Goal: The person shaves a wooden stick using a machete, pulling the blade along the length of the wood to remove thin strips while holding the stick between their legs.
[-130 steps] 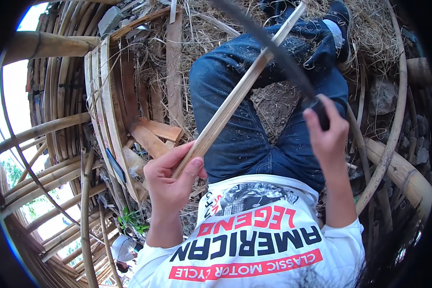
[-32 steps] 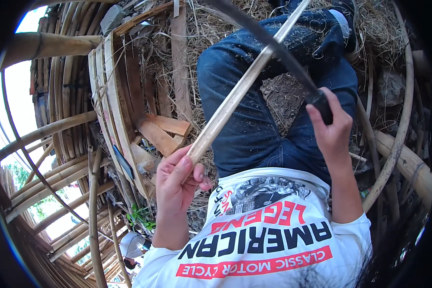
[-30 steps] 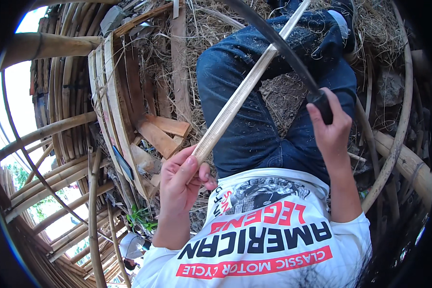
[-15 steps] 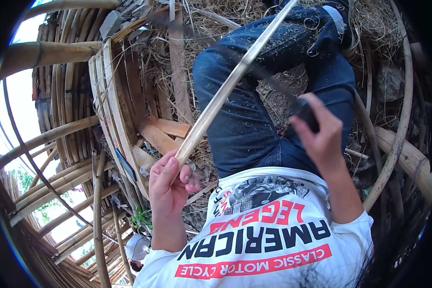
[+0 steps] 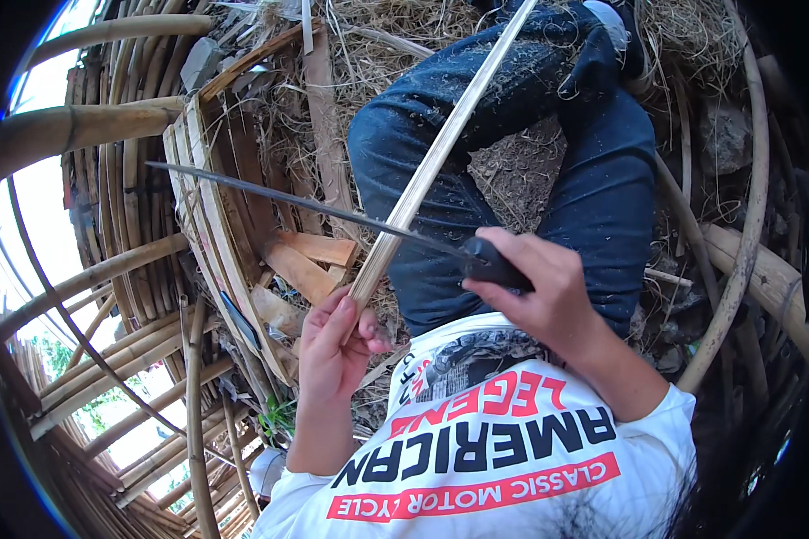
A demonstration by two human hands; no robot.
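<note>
My left hand (image 5: pixel 340 337) is closed round the near end of a long, pale bamboo strip (image 5: pixel 440 154). The strip slants up and away to the right, over my jeans, and leaves the picture at the top. In my right hand (image 5: pixel 544 286) is the dark handle of a long-bladed knife (image 5: pixel 310 206). Its thin, dark blade points left and crosses the strip a short way beyond my left hand. Blade and strip appear to touch there. Part of the handle is hidden by my right fingers.
Split wooden boards (image 5: pixel 208 202) and short reddish wood pieces (image 5: pixel 301 260) lie to my left. Beyond them stands a bamboo lattice (image 5: pixel 117 180). Dry shavings (image 5: pixel 692 45) cover the ground ahead. Bent poles (image 5: pixel 746 242) and a thick bamboo stem (image 5: pixel 764 278) lie on the right.
My right hand has moved left and nearer to me, drawing the knife along the strip toward my left hand. The blade, blurred before, is now sharp. My left hand keeps its grip.
</note>
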